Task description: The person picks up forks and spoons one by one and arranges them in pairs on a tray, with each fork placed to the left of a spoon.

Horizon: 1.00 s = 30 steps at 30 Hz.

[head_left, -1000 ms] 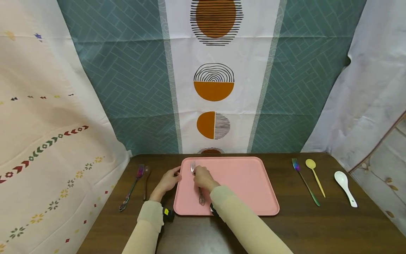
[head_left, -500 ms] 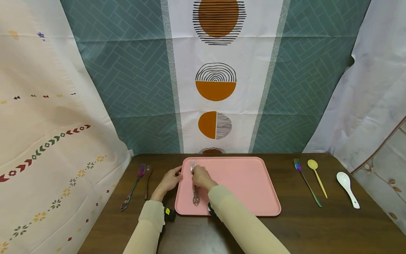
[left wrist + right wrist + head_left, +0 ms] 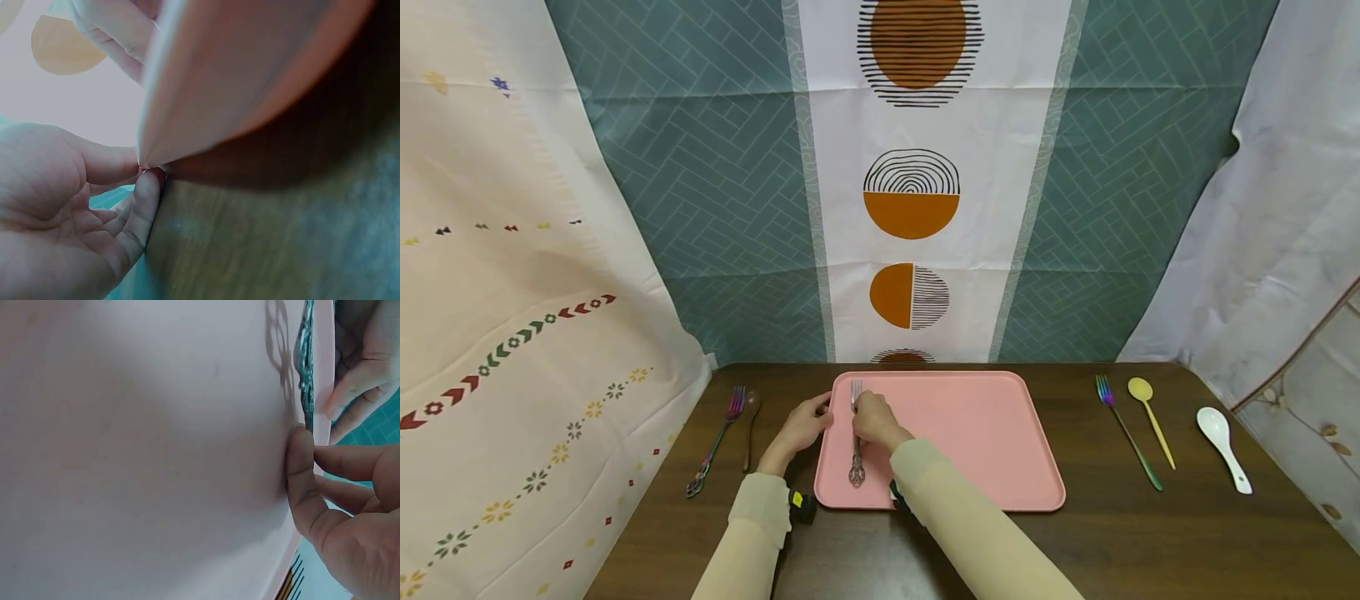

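Observation:
A pink rectangular tray [image 3: 962,442] lies on the dark wooden table. My left hand [image 3: 802,426] pinches its left rim, thumb and fingertips meeting at the edge in the left wrist view. Over the tray's left part, my right hand [image 3: 878,421] holds a silver fork [image 3: 857,468] by its handle between thumb and fingers. The fork points away from me, almost parallel to the left rim, its ornate handle end towards me. The middle of the fork is hidden by the right hand. In the right wrist view the ornate handle [image 3: 305,369] casts a shadow on the tray.
Left of the tray lie a rainbow-coloured fork [image 3: 718,442] and a small brown spoon [image 3: 749,429]. To its right are another rainbow fork [image 3: 1123,433], a yellow spoon [image 3: 1152,425] and a white spoon [image 3: 1221,442]. A patterned curtain [image 3: 910,317] hangs behind the table.
The silver fork's handle end has swung left, so the fork now lies straighter along the tray's left side. The left hand has stayed at the rim.

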Available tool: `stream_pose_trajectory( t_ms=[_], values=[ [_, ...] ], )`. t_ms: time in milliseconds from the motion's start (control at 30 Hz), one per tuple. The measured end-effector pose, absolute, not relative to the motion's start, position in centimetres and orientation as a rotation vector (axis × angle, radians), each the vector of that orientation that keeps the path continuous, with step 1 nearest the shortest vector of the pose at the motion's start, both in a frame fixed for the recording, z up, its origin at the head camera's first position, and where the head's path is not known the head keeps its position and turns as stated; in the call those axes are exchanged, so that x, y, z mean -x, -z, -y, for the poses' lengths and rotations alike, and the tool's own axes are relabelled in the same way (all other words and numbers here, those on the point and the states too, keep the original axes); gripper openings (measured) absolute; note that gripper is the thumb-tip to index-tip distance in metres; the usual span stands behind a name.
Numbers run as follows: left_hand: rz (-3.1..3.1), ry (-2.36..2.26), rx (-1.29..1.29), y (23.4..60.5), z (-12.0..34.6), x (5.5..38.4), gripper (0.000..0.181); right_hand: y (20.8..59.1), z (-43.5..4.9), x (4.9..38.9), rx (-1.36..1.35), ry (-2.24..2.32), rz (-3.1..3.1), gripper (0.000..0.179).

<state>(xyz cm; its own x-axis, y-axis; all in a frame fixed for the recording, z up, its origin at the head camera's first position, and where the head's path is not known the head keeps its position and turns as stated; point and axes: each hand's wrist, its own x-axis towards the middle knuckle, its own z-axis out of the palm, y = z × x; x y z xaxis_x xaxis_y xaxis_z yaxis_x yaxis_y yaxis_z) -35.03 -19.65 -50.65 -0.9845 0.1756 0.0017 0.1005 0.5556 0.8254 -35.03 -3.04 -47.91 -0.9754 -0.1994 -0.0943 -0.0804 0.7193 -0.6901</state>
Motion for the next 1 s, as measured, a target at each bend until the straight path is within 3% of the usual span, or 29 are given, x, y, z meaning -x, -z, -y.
stream_pose_trajectory(
  t_ms=[1000],
  values=[
    [-2.715, -1.398, -0.259, 50.61, 19.64, 35.20, 0.052, 48.30, 3.14, 34.98, 0.252, 1.095, -2.805, 0.043]
  ],
)
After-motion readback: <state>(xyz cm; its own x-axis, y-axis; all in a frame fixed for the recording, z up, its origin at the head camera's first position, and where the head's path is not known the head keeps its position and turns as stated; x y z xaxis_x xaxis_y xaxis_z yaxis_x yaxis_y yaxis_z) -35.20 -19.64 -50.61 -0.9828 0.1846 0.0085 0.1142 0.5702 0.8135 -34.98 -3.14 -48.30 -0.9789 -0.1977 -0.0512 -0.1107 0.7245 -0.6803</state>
